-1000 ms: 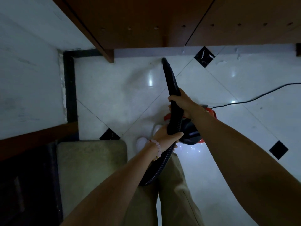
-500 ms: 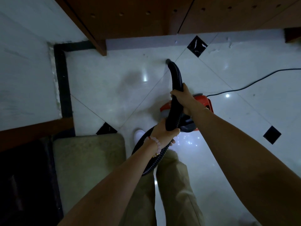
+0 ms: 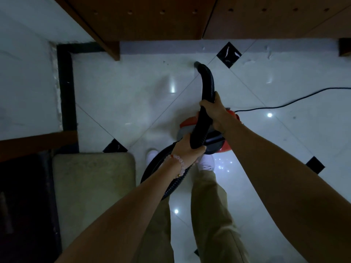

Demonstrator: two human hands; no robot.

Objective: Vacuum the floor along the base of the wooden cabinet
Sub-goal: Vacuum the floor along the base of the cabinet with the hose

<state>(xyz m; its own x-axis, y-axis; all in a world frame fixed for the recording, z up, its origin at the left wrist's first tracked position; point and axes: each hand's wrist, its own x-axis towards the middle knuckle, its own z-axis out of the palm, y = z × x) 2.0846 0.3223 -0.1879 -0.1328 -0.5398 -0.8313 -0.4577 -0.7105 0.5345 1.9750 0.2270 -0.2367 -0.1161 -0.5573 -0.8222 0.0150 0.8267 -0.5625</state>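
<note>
2 hands are gripping the black vacuum hose, which is arching toward the floor near the base of the wooden cabinet.

The right hand is curling around the hose just below its bend. The left hand, wearing a beaded bracelet, is clasping it lower down, over the orange-and-black vacuum body sitting by the person's feet. The nozzle tip is pointing at the white tile beside 1 black diamond inlay; whether it is touching is unclear. A power cord is trailing off right, and a beige mat is lying at lower left.
</note>
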